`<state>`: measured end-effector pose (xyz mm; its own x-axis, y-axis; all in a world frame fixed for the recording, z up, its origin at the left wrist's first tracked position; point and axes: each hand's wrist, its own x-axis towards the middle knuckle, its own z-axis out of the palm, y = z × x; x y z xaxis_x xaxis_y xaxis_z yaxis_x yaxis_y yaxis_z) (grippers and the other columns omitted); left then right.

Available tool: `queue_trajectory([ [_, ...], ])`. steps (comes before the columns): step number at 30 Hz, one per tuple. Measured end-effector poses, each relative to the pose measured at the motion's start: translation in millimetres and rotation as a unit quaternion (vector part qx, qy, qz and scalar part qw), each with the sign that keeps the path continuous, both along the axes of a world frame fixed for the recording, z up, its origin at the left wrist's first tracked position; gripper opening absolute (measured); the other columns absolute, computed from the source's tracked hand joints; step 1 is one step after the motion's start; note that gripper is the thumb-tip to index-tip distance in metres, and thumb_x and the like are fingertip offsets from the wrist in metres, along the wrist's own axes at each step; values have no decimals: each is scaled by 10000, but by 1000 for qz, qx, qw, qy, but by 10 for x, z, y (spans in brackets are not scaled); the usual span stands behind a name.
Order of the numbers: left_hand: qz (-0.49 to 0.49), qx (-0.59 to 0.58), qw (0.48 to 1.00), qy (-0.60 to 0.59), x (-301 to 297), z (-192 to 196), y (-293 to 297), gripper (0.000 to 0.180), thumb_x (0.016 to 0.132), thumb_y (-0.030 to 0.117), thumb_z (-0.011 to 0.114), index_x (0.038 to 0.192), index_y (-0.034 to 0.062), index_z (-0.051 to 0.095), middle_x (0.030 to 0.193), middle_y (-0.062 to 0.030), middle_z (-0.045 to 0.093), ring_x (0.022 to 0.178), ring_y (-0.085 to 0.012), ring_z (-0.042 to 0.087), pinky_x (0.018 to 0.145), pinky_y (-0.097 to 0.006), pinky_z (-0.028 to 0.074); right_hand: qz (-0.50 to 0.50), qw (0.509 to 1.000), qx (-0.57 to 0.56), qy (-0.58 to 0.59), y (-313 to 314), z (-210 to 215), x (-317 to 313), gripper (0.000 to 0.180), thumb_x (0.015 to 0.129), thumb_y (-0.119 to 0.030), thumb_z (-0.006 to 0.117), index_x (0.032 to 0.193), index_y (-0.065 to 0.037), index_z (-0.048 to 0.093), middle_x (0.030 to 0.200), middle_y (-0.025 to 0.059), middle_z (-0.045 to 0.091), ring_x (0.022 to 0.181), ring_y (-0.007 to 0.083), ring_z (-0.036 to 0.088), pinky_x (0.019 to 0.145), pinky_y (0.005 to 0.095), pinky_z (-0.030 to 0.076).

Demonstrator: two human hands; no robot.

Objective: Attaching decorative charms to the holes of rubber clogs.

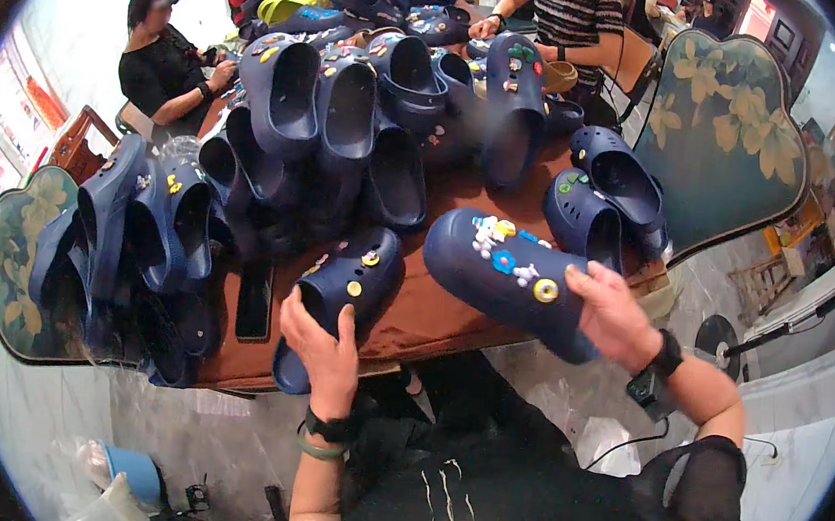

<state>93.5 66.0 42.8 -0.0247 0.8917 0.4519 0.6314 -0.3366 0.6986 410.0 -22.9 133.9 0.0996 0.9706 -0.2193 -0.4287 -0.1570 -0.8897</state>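
Gripping a navy clog (511, 280) at its heel end, the right hand (613, 315) holds it up in the air over the near edge of the counter (433, 312), toe pointing left and top side facing the camera. Small charms dot its upper: white, blue and yellow pieces, and a yellow ring near the fingers. The left hand (324, 347) is closed on the heel of a second clog (333, 298), thumb and fingers wrapped over its rim; this one lies on the brown counter with two yellow charms on its toe. The two hands are well apart, each clamped on its own shoe.

Behind them a big heap of clogs (351, 114) in the same navy covers most of the counter, many upended or stacked in each other. Two more clogs (605, 193) sit to the right, near a dark panel (726, 140) painted with pale flowers. A dark flat strip (255, 300) lies beside the left clog.

At the far side, a person in black (160, 65) sits on the left and a person in a striped top (572, 14) sits at the far end, hands on the pile.
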Motion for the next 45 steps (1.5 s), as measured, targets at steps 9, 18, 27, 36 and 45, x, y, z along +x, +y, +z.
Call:
queue_trajectory([
  [9, -357, -202, 912, -32, 869, -119, -470, 1134, 742, 284, 802, 1474, -35, -3, 1479, -294, 213, 1384, -376, 272, 1111, -419, 292, 30, 999, 4, 35, -147, -783, -749, 341, 957, -156, 554, 1252, 0, 485, 1145, 41, 587, 1053, 133, 555, 918, 276, 449],
  [18, -316, -88, 944, 31, 1045, -554, -167, 723, 817, -46, 544, 1460, 22, 222, 1287, -248, 498, 1127, -429, 504, 947, -480, 420, -11, 851, -6, -525, 83, -994, 136, 399, 877, -400, 645, 878, -17, 530, 736, 156, 612, 675, 338, 613, 612, 400, 474],
  [27, -310, -122, 942, 30, 1077, -521, -218, 708, 831, -73, 509, 1472, 22, 224, 1361, -254, 446, 1241, -407, 452, 1035, -434, 365, 41, 837, -65, -542, 470, -1132, 112, 541, 940, -499, 470, 953, 42, 466, 888, 336, 599, 897, 480, 589, 775, 520, 448],
  [36, -307, -137, 941, 28, 1050, -511, -233, 748, 779, -93, 534, 1455, -1, 229, 1345, -246, 449, 1152, -428, 467, 989, -474, 385, -5, 857, 27, -514, 425, -1500, 170, 281, 999, -269, 380, 951, 3, 435, 788, 309, 557, 749, 507, 540, 672, 538, 431],
  [45, -309, -154, 938, 19, 1049, -478, -225, 729, 796, -89, 520, 1457, 4, 228, 1347, -246, 438, 1157, -421, 463, 997, -469, 377, -92, 978, -8, -187, 267, -1582, 99, 247, 1025, -303, 386, 943, -89, 478, 694, 2, 467, 532, 68, 451, 457, 222, 370],
])
